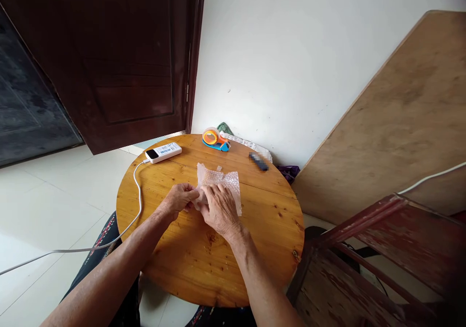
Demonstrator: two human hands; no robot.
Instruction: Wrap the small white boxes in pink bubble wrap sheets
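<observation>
A piece of clear bubble wrap [231, 183] lies on the round wooden table [262, 249], its left side bunched up and its right side spread out. My left hand [178, 199] pinches the wrap's left edge between thumb and fingers. Over the middle of the wrap, my right hand [222, 209] is closed, with its fingers bent across the top and its thumb low on the near side. Whether anything lies inside the wrap under my fingers cannot be made out.
Behind the wrap stands an orange and blue tape dispenser [215, 138]. A white power bank [163, 152] with a grey cable [140, 196] sits at the far left. A dark, blurred object [258, 162] lies at the far right. A reddish wooden chair [364, 230] stands right of the table.
</observation>
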